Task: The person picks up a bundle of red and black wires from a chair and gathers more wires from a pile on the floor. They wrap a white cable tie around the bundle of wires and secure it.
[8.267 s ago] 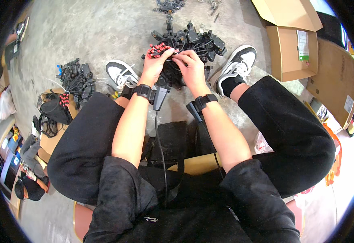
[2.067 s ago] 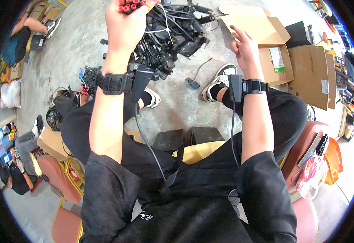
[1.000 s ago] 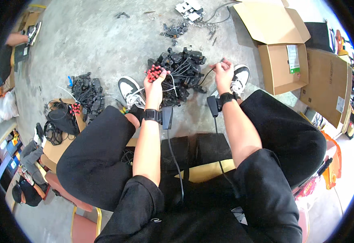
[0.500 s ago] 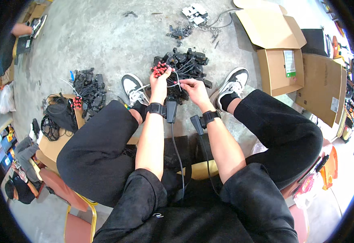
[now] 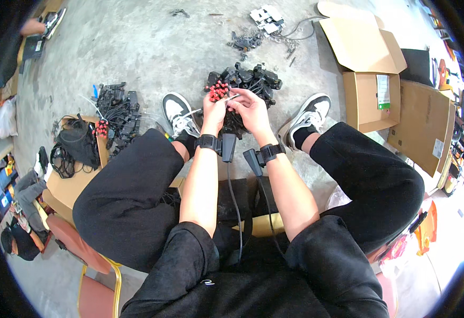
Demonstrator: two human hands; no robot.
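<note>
My left hand (image 5: 214, 111) is closed around a bundle of thin black cables whose red tips (image 5: 219, 91) stick up above the fingers. Close against it, my right hand (image 5: 252, 110) pinches a white cable tie (image 5: 233, 96) beside the bundle. Part of the tie is hidden by my fingers. The cables lead to a heap of black plug-like parts (image 5: 264, 78) on the floor between my shoes, beyond my hands. A black strap with a small box sits on each wrist.
To the left lies another red-tipped bundle with black parts (image 5: 116, 108), beside a cardboard box (image 5: 62, 186) with black items. An open carton (image 5: 355, 100) stands at right. Farther off are metal pieces (image 5: 267, 20) and small black parts (image 5: 245, 42). Other people are at far left.
My right hand has turned and moved in closer to my left hand, its fingers now over the tie's loop. My left hand still grips the cables. The view has shifted slightly.
</note>
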